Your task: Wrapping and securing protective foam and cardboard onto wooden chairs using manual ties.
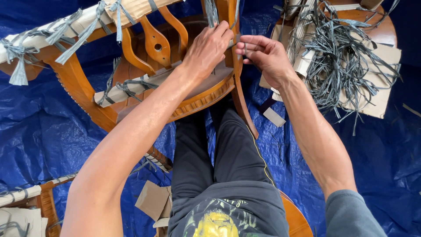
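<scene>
The left hand [209, 47] lay over a wooden chair [144, 52] that was tipped on its side on a blue tarp [44, 131]. Its fingers were curled shut against one upright chair leg [239, 83], pressing a grey strap [212, 12] to the wood. The right hand [265, 56] was just beside it, on the other side of the same leg, with thumb and forefinger pinched on a short end of the strap; the other fingers were loosely bent. The two hands nearly touched at the leg.

Pieces of cardboard [118, 94] were bound to the chair's rails with more grey straps, knotted and with loose tails hanging. One long padded rail ran toward the tarp's far left corner, and a smaller wrapped piece lay across the seat frame.

Toward the tarp's far right corner a second wooden piece carried flattened cardboard sheets [381, 94], and on them sat a heap of cut straps [342, 57], tangled and spilling over the edges. No box or bin held them; they lay loose on the sheets.

The person's legs in dark trousers [219, 153] stretched under the chair. A cardboard scrap [151, 199] lay on the tarp near the left knee, and another wrapped wooden part showed at the near left corner.
</scene>
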